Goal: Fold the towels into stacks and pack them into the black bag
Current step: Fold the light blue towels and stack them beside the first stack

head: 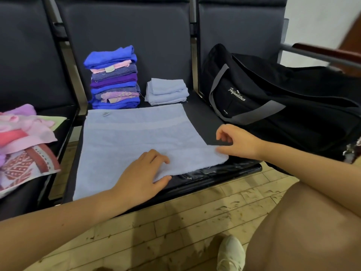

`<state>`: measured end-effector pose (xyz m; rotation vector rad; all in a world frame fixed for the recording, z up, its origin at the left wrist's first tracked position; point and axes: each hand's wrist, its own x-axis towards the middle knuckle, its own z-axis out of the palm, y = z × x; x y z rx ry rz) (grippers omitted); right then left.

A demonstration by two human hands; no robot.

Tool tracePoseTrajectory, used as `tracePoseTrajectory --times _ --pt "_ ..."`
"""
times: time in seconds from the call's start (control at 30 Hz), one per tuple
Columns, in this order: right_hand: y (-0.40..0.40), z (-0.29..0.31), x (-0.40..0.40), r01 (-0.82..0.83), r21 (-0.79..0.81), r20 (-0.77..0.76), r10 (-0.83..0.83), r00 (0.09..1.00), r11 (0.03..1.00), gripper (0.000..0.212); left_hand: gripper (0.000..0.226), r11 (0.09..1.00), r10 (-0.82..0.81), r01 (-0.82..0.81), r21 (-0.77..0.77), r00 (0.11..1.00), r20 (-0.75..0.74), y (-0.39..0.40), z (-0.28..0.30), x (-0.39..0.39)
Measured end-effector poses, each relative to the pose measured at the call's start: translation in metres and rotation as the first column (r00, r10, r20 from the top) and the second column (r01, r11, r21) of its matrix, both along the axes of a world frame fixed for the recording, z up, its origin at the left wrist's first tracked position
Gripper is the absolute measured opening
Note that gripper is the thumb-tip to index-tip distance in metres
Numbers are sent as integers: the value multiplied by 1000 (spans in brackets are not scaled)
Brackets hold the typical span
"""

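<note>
Towel being squared up on the seat before its first fold.

Pale blue towel [136,145] is lying spread flat on the middle seat [203,122], its near edge hanging just over the front lip. The left hand [143,174] is resting on the near edge, fingers loosely bent and thumb hooking under the hem; the right hand [237,140] is pinching the near right corner. To fold well, she should be lifting both near corners evenly and carrying them to the far edge, matching hems before pressing the crease. Behind the towel, a short stack of matching pale blue towels [167,90] is waiting beside a taller stack of blue and purple towels [115,79]. The black bag [283,102] is sitting on the seat to the right, and unfolded pink towels [23,133] are heaped to the left.
</note>
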<state>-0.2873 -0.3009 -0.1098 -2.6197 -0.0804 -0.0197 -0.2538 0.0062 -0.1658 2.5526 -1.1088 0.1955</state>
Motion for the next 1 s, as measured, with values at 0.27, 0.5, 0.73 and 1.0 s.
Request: tracePoseTrajectory --times 0.27,0.5,0.73,1.0 --pt "73 -23 14 -369 -283 -4 384 923 885 29 20 989 91 -88 -116 996 22 -3 17 4" --pt "78 -4 58 -278 -327 33 305 952 903 20 30 956 177 -179 232 984 33 25 46 36" --pt "41 23 74 -41 56 91 36 995 998 25 15 954 277 -280 105 960 36 82 53 55" --pt "35 14 59 77 574 -45 -62 997 816 24 25 826 425 -495 -269 861 -280 106 55 53"
